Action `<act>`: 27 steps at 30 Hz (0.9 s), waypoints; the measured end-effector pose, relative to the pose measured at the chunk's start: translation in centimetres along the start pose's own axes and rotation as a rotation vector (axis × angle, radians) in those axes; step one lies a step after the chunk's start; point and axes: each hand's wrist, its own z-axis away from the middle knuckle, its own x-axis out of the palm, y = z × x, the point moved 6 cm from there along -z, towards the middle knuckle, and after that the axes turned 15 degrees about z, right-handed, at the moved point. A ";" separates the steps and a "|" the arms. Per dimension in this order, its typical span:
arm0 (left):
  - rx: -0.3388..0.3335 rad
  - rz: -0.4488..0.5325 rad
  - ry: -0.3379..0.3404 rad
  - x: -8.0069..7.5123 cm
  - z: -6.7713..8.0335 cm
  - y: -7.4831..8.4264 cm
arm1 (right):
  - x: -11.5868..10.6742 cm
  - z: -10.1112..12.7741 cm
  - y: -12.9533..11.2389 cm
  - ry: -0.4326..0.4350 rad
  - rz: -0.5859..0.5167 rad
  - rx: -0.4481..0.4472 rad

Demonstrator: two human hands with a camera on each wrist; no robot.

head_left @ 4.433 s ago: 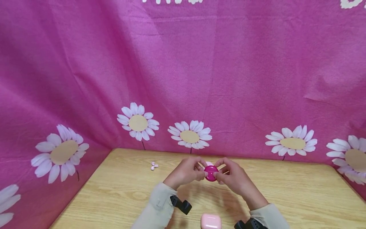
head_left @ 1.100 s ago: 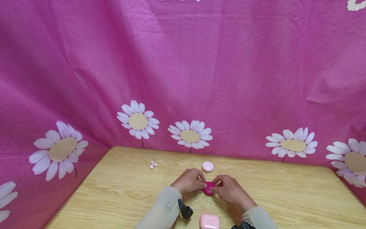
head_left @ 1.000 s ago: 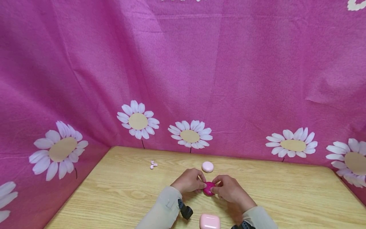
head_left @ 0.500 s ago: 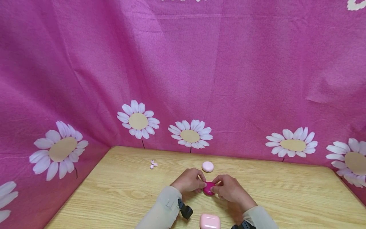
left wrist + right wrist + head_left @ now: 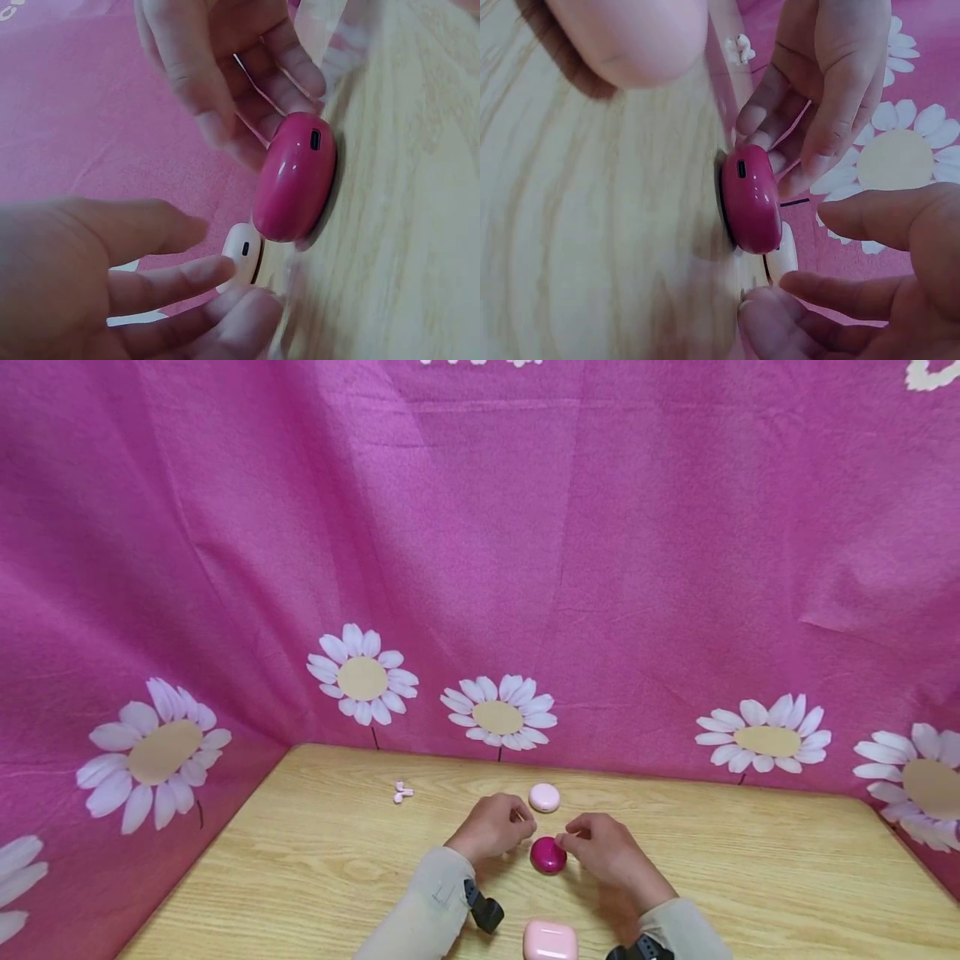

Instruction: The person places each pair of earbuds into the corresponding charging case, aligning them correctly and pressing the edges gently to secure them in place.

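A glossy magenta earbud charging case, round, lies on the wooden table between my two hands. Its charging port shows in both wrist views. My left hand hovers at its left with loosely bent fingers and holds nothing. On the other side is my right hand, also holding nothing. Its fingertips are beside the case's right edge; the right wrist view shows a gap between that hand's fingers and the magenta case. Behind stands a pale pink round case.
A pink rounded-square case lies at the near side of the table. Small pale pink earbuds are at the back left. A magenta cloth printed with daisies rises behind the table and at its sides.
Some seconds ago both hands held the magenta case raised in front of the pale case. It was then lower and nearer, pinched by both hands; now the fingers have let go and spread apart.
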 end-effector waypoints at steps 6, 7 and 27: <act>0.048 -0.015 0.050 -0.5 -0.5 0.1 | -0.4 -0.6 0.7 0.013 -0.040 0.010; 0.045 -0.007 0.056 -0.5 -0.6 0.0 | -0.4 -0.8 0.8 0.007 -0.061 0.014; -0.075 0.226 0.236 -0.3 -3.8 -1.6 | 1.0 -5.0 2.3 -0.001 -0.555 0.086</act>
